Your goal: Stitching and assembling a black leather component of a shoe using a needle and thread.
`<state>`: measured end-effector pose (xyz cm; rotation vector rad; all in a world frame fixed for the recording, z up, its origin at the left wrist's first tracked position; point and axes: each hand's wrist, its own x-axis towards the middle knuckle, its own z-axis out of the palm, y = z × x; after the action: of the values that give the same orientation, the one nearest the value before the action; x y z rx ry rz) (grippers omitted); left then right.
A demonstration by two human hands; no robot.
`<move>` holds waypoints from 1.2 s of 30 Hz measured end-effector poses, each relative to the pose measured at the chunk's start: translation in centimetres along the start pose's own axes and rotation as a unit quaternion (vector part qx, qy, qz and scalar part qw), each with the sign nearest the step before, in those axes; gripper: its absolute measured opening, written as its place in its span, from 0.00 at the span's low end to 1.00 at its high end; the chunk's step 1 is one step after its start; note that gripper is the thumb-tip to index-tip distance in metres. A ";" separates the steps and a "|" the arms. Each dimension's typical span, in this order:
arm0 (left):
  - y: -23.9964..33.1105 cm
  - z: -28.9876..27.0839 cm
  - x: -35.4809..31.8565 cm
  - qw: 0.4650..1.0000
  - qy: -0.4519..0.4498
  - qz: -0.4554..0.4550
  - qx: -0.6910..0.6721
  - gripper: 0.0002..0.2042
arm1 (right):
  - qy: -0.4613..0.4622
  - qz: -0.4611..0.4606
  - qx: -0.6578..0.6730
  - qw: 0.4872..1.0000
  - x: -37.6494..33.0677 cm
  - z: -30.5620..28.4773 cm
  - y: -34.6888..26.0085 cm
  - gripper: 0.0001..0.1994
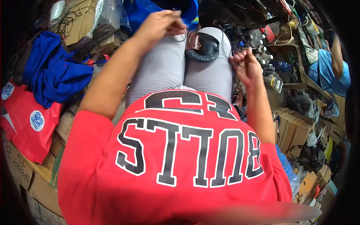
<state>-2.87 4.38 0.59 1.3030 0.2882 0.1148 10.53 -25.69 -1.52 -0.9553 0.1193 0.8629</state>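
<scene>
Right at the upper middle of the frame, a black padded earcup (203, 48) lies on the person's knees, on grey trousers (165, 67), with a small brown leather-like piece (194, 40) resting against its left edge. A thin dark wire (183, 37) loops from that spot toward the left hand (159, 24), which sits just left of the earcup at the top of the frame; its fingertips (179, 27) are pinched together, apparently on the wire, though the wire is too fine to be sure. The right hand (246, 66) hovers just right of the earcup, over the edge of the right knee, palm turned inward and fingers loosely curled; whether anything is between them I cannot tell.

Below the knees, a red shirt (180, 161) with large black lettering fills the lower half of the frame. In the upper left lie a crumpled blue cloth (52, 71) and, below it, a red bag (26, 123) resting on cardboard boxes (22, 172). The upper right holds a cluttered workbench (277, 41) with wires and small white bottles. At the far right edge, another person in a light blue shirt (330, 75) is partly visible.
</scene>
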 end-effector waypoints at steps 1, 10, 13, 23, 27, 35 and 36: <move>0.6 -2.7 -0.7 0.986 -0.025 0.050 0.160 0.16 | -0.029 0.016 -0.053 0.998 -0.4 -1.5 -0.9 0.13; 3.1 -3.2 -4.5 0.869 -0.018 0.198 0.453 0.14 | -0.052 -0.085 -0.572 0.814 -0.8 2.5 -6.9 0.28; 0.9 2.1 -3.2 0.835 -0.170 0.263 0.452 0.14 | -0.234 -0.064 -0.640 0.729 2.1 8.4 -5.6 0.23; -1.2 5.2 -3.0 0.794 -0.183 0.226 0.534 0.13 | -0.190 0.097 -0.752 0.624 2.4 10.7 -3.1 0.13; -1.8 5.7 -3.1 0.736 -0.191 0.251 0.599 0.15 | -0.174 0.075 -0.667 0.720 1.1 8.2 -2.1 0.13; -2.2 6.9 -3.5 0.768 -0.114 0.298 0.556 0.14 | -0.169 0.062 -0.515 0.838 1.2 6.9 -1.1 0.12; -2.4 7.0 -3.5 0.765 -0.106 0.317 0.550 0.13 | -0.154 0.063 -0.542 0.824 1.1 7.0 -1.0 0.12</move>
<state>-4.49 -3.63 0.45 2.5434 -0.3871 0.4097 10.10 -20.01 2.84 -1.8571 -0.6763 1.2151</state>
